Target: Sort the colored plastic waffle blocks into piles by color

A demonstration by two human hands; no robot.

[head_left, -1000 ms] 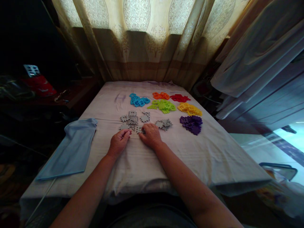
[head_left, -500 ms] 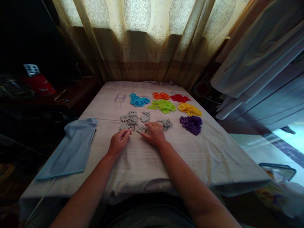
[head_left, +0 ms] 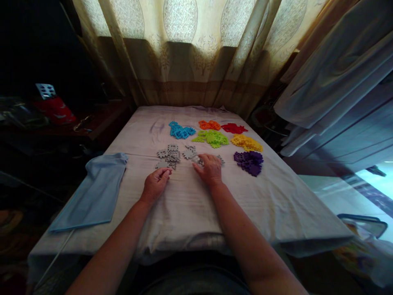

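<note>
Grey notched pieces [head_left: 172,155] lie in a loose pile at the middle of the cloth-covered table, with another grey piece [head_left: 189,152] just right of them. My left hand [head_left: 156,182] rests at the near edge of that pile, fingers pressed together; whatever is between them is too small to make out. My right hand [head_left: 210,169] is over more grey pieces [head_left: 221,160] farther right, its palm down, thumb and fingers apart. It partly covers those pieces.
Behind the grey pieces lie blue [head_left: 181,131], lime green [head_left: 211,138], orange [head_left: 209,125] and red [head_left: 234,128] piles. Yellow [head_left: 246,142] and purple [head_left: 249,162] piles sit at right. A light blue cloth bag [head_left: 92,194] lies on the table's left side [head_left: 135,135].
My right hand has moved right, and the grey piece that was near its thumb has gone from the gap between my hands. My left hand has stayed nearly still. The view has shifted slightly.
</note>
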